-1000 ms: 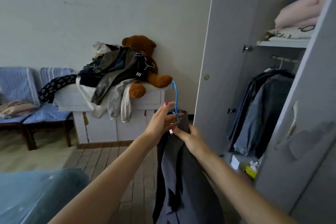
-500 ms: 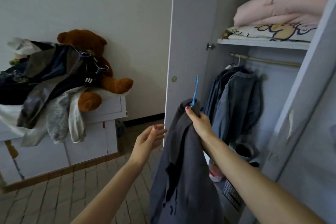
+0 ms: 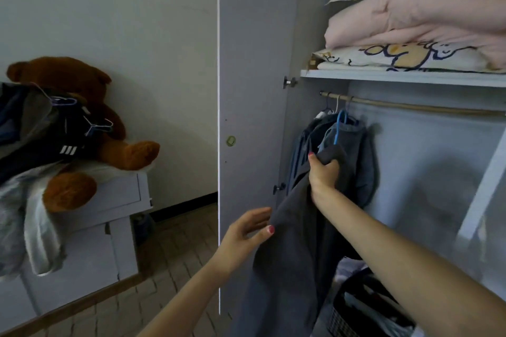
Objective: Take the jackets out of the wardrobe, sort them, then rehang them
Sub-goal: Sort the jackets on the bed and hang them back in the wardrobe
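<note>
My right hand [image 3: 323,172] is raised inside the open wardrobe [image 3: 254,63], its fingers [image 3: 328,165] clenched around the collar of a dark grey jacket [image 3: 290,262]. The jacket hangs down from that grip in a long fold, and a blue hanger [image 3: 339,126] sticks up out of its collar, its hook just below the wooden rail [image 3: 410,107] and not on it. Behind it, a few blue-grey jackets [image 3: 358,161] hang bunched at the left end of the rail. My left hand [image 3: 246,235] is lower, by the edge of the wardrobe door, fingers spread and loose, the thumb touching the jacket's side without gripping it. On the shelf [image 3: 397,76] above the rail lies folded bedding [image 3: 410,24]. Away to the left, more jackets [image 3: 41,131] are heaped on a white cabinet [image 3: 109,213] against a brown teddy bear [image 3: 90,123].
</note>
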